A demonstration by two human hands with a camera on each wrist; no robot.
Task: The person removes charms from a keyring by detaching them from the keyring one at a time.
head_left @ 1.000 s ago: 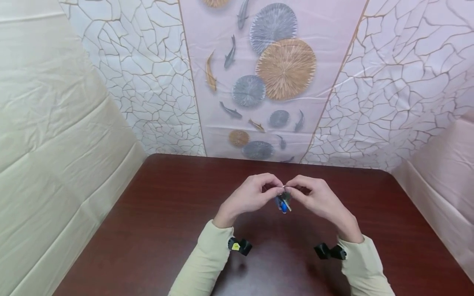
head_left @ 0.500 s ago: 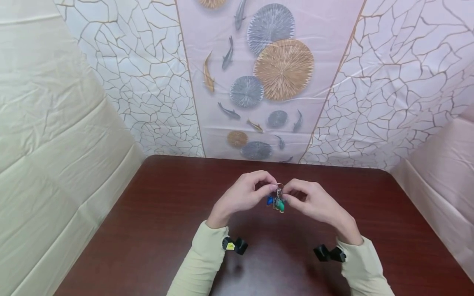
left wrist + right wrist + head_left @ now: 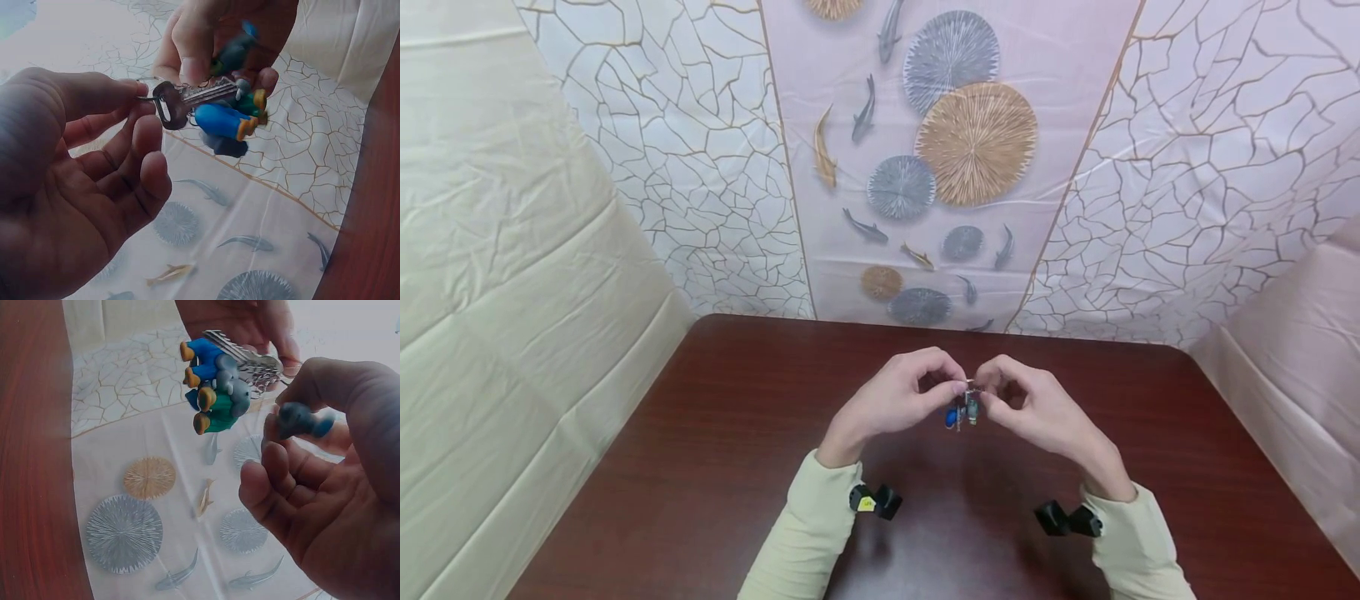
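Head view: where's the key bunch (image 3: pixel 972 408), which step?

Held above the table (image 3: pixel 700 475), between both hands. Looks like ring work, charm going on or coming off; can't tell which.

Fingers?

Left hand (image 3: pixel 895 396): thumb and fingertips pinching the ring (image 3: pixel 149 98). Right hand (image 3: pixel 1037 402): fingers curled, pinching at the bunch beside the dark charm (image 3: pixel 297 420); exact contact hidden.

Next move?

My call: left holds the ring steady, right works that dark charm along it. Fine pinch, small parts, easy to slip.

Counts?

One ring. One key (image 3: pixel 177 106) clear, maybe more overlapped. One blue charm (image 3: pixel 219 120), one green charm (image 3: pixel 220 415), one dark; possibly another behind the blue.
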